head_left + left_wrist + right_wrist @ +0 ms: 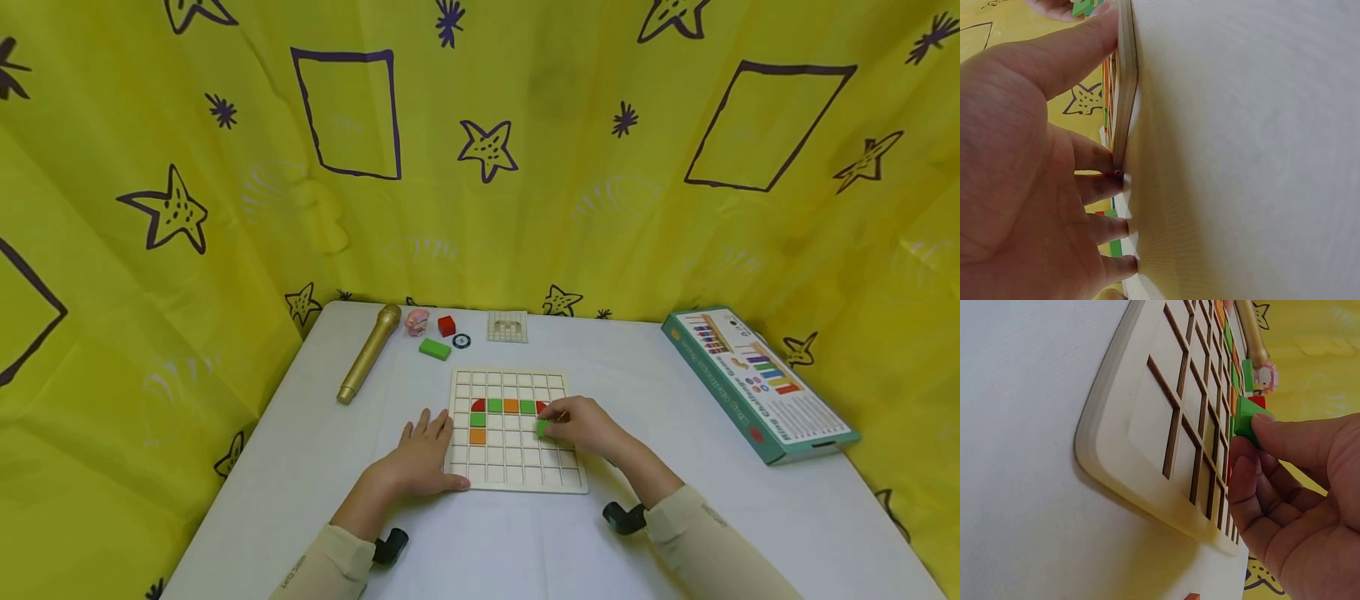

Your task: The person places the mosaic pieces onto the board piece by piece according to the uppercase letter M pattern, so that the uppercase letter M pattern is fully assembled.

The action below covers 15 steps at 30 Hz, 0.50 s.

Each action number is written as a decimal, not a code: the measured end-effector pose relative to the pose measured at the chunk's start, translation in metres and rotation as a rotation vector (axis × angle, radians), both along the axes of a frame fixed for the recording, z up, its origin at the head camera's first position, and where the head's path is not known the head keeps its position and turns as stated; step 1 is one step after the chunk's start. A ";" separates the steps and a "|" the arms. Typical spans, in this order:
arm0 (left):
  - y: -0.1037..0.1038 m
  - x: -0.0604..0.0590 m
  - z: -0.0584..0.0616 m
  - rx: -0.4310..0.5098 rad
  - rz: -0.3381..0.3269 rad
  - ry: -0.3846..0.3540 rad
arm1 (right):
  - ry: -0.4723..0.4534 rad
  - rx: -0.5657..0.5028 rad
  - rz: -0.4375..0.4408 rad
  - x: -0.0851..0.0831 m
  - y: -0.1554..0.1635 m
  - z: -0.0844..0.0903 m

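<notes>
Placement step at a wooden grid board (517,475). Right hand (585,427) pinches a small green block (543,428) between thumb and fingertips, held just above the board's right-hand columns, at about 3 o'clock from the board's centre and just below the row of pieces already seated. Left hand (423,454) lies flat with fingers straight, grasping nothing, fingertips pressing the board's left edge at 9 o'clock to steady it. Seated pieces: a row of red, green and orange tiles (511,406), with a green and an orange tile (477,435) stacked beneath its left end. Judged next move: lower the block squarely into an empty cell, aligned with the partitions, then release. Spare green block (434,348), red cube (446,326) and gold microphone (368,353) lie at 11 o'clock; game box (757,383) at 2 o'clock.
</notes>
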State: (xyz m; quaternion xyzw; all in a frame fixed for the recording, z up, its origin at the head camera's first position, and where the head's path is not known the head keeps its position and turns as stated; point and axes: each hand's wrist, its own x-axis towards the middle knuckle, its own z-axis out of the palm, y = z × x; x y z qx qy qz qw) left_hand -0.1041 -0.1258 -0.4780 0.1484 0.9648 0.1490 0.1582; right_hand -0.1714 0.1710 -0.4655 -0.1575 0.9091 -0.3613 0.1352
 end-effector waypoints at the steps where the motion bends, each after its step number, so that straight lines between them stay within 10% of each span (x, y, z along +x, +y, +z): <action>1: 0.000 0.000 0.000 -0.001 0.001 0.002 | 0.001 0.001 0.002 -0.001 -0.001 0.000; 15: 0.000 0.000 -0.002 -0.014 0.007 0.009 | 0.038 0.004 0.051 -0.007 -0.013 0.004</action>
